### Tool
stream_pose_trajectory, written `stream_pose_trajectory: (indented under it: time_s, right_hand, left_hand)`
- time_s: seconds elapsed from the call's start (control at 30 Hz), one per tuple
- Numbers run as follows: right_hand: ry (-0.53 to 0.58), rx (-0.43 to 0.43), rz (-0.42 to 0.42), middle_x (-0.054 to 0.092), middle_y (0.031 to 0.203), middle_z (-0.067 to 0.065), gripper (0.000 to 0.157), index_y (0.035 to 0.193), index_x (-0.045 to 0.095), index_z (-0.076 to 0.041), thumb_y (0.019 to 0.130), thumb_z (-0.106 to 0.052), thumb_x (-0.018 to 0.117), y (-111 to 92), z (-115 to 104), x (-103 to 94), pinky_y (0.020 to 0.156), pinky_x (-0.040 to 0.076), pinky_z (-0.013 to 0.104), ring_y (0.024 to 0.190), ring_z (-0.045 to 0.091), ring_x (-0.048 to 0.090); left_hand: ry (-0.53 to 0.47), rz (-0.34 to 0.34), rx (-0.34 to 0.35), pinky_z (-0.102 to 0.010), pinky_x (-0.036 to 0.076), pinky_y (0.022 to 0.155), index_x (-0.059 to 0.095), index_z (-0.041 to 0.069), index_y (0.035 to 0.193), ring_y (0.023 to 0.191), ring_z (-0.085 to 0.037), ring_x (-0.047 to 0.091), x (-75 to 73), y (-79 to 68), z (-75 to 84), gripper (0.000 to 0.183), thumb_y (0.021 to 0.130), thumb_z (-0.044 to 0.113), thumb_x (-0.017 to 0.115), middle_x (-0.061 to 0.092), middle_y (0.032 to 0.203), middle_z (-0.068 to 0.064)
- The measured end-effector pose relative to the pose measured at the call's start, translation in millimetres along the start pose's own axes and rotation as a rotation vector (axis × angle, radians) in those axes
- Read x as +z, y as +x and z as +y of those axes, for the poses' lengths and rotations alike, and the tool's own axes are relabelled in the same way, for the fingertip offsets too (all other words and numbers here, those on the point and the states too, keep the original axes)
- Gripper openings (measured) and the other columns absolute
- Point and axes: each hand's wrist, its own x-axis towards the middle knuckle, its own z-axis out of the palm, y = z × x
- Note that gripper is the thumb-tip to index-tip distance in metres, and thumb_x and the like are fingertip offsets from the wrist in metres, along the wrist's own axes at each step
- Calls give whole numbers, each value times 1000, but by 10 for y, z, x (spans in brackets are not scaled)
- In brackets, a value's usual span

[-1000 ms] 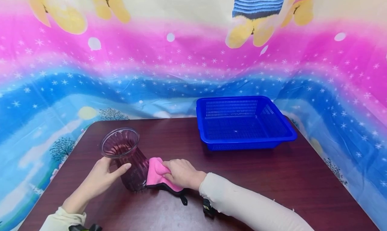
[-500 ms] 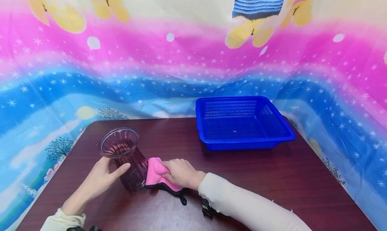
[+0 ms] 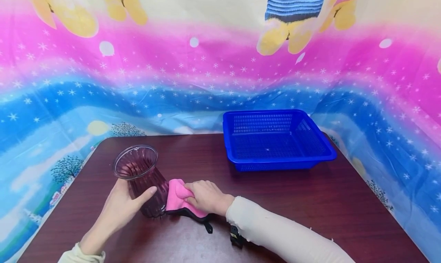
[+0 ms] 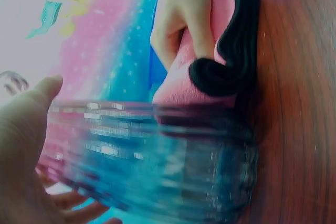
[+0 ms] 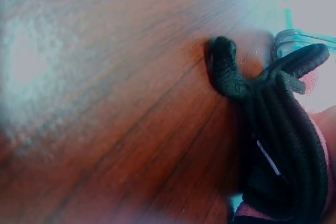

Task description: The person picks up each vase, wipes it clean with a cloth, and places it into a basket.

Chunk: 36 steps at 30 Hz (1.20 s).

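A purple-tinted, ribbed glass vase (image 3: 151, 188) with a flared rim stands on the left part of the table, leaning a little in the head view. My left hand (image 3: 118, 205) holds it below the rim, thumb on the near side and fingers around the far side. In the left wrist view those fingers show beyond the glass (image 4: 157, 156). My right hand (image 3: 208, 197) grips a bunched pink cloth (image 3: 176, 198) right at the vase's lower side. Black trim (image 5: 294, 129) edges the cloth, and a small black loop hangs from it. The right fingertips are partly hidden in the folds.
A blue perforated plastic basket (image 3: 279, 165) sits at the back right of the dark wood table (image 3: 193, 244). Behind the table hangs a colourful printed backdrop (image 3: 206, 71). A black strap device (image 3: 236, 236) is under the right sleeve.
My left hand has shifted right and closer in on the vase, its thumb reaching farther across the glass. The right hand and pink cloth look unmoved.
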Motion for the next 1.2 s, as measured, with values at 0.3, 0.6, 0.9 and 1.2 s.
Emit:
stream_pose_trajectory:
  time_s: [0.3, 0.6, 0.9, 1.2]
  right_hand:
    - [6, 1, -8, 64, 79, -9, 11, 91, 60, -25, 90, -36, 64, -3, -3, -10, 56, 45, 26, 73, 11, 63]
    - [27, 3, -6, 53, 68, -9, 19, 80, 53, -24, 90, -35, 64, 1, 8, 1, 53, 40, 24, 65, 9, 54]
    - [20, 2, -5, 51, 65, -9, 23, 77, 51, -23, 91, -36, 63, -5, 4, -5, 51, 37, 24, 62, 9, 52]
    - [14, 7, -10, 54, 68, -9, 22, 78, 52, -24, 91, -38, 64, -11, -7, -4, 51, 38, 25, 63, 9, 54]
  left_hand:
    - [85, 42, -101, -62, 47, 87, 48, 11, 129, 116, -42, 58, 6, -27, 139, 70, 80, 54, 72, 61, 124, -17]
    - [109, 53, -125, -61, 49, 83, 54, 10, 123, 110, -44, 61, 14, -21, 139, 66, 79, 55, 72, 66, 119, -20]
    - [116, 80, -98, -60, 50, 79, 59, 8, 118, 104, -47, 63, -7, -20, 144, 63, 76, 52, 77, 70, 110, -23]
    - [98, 13, -52, -54, 52, 79, 60, 8, 117, 99, -39, 66, -94, 26, 109, 61, 76, 49, 78, 72, 104, -20]
